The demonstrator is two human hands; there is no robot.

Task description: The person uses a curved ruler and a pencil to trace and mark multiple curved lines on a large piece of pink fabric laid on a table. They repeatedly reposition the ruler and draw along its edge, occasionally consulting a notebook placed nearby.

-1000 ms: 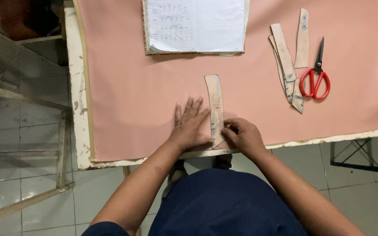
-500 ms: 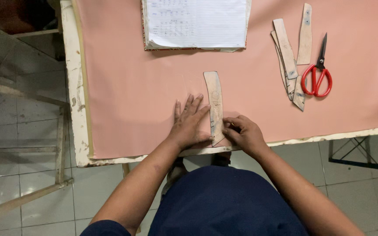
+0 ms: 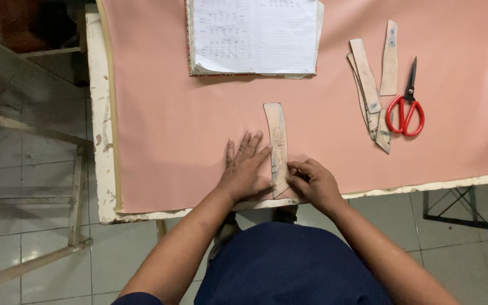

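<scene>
Both hands pressed a curved card template onto pink cloth, lower centre of frame.

Left hand [image 3: 245, 172] lay flat, fingers spread, pinning the curved template [image 3: 277, 141]; right hand [image 3: 313, 181] was curled with fingertips at its lower right edge, grip unclear. Pink cloth [image 3: 170, 124] covered the table. Open notebook [image 3: 253, 35] upper centre; spare templates [image 3: 375, 85] and red scissors [image 3: 406, 107] upper right.
</scene>
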